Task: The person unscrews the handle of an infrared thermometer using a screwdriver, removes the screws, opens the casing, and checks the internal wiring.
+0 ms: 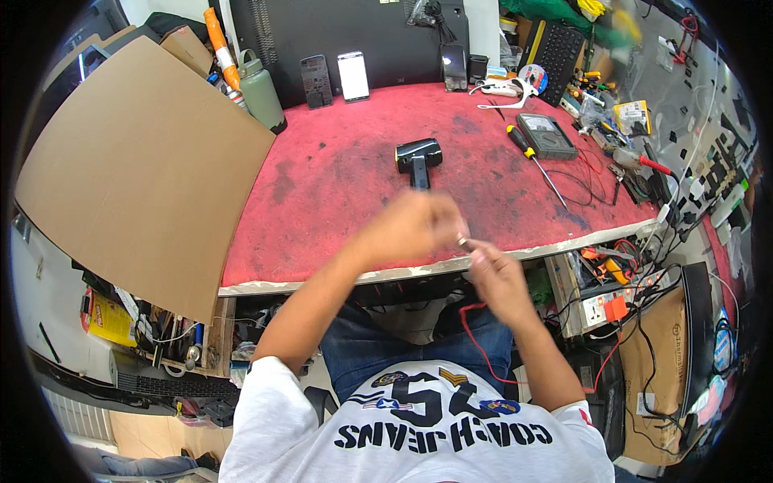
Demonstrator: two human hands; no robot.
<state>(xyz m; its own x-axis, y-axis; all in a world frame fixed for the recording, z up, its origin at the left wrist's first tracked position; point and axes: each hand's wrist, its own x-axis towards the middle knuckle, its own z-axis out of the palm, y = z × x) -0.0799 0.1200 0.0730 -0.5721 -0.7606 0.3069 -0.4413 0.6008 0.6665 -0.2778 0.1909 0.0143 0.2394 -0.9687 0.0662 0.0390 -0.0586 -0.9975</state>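
Carefully now: my left hand (407, 229) and right hand (495, 274) meet just over the near edge of the red tabletop (338, 185), both closed, pinching a small metal piece (464, 241) between fingertips. I should keep them close and steady, red wire (475, 338) hanging slack below.

The person wears a white short-sleeved T-shirt (419, 439) with bold dark block lettering across the chest, large dark numerals above it and small coloured patch-like emblems beside the numerals. The sleeves end above the elbows, so both forearms are bare down to the left hand (411, 229) and the right hand (499, 278). No watch, ring or glove is visible on either hand. Below the shirt, blue denim jeans (419, 350) cover the lap, slightly faded over the thighs.
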